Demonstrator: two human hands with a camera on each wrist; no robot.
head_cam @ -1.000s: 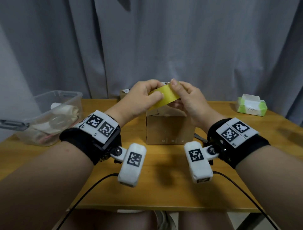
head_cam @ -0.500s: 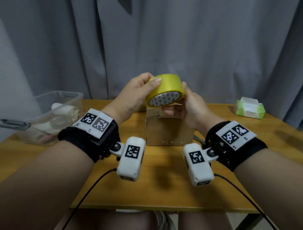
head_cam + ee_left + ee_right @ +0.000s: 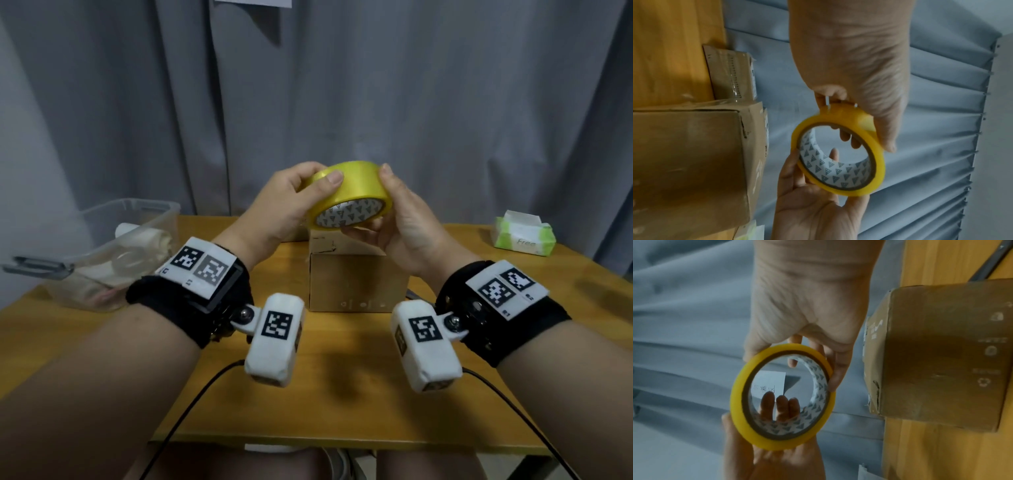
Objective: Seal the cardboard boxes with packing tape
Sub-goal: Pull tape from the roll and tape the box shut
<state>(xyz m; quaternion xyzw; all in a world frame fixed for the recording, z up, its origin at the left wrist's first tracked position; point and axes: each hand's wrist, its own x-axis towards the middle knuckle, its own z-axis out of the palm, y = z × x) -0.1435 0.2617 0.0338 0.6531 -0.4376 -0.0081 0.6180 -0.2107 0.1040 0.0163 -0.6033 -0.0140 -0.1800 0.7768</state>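
A yellow roll of packing tape [image 3: 352, 192] with a white patterned core is held in the air above a brown cardboard box [image 3: 356, 281] at the table's middle. My left hand [image 3: 291, 205] grips the roll from the left, thumb on its outer band. My right hand [image 3: 397, 219] holds it from the right, thumb on top and fingers under it. The left wrist view shows the roll [image 3: 838, 155] between both hands, beside the box [image 3: 694, 170]; a second box [image 3: 731, 73] stands behind. The right wrist view shows the roll [image 3: 783, 397] and box [image 3: 941, 353].
A clear plastic bin [image 3: 102, 250] with white items stands at the table's left. A green and white tissue pack [image 3: 522, 234] lies at the right back. A grey curtain [image 3: 342, 85] hangs behind the wooden table [image 3: 342, 394]. Cables run off the front edge.
The roll has been lifted and tilted from edge-on to showing its core. Both hands shifted their hold around it, rising slightly above the box.
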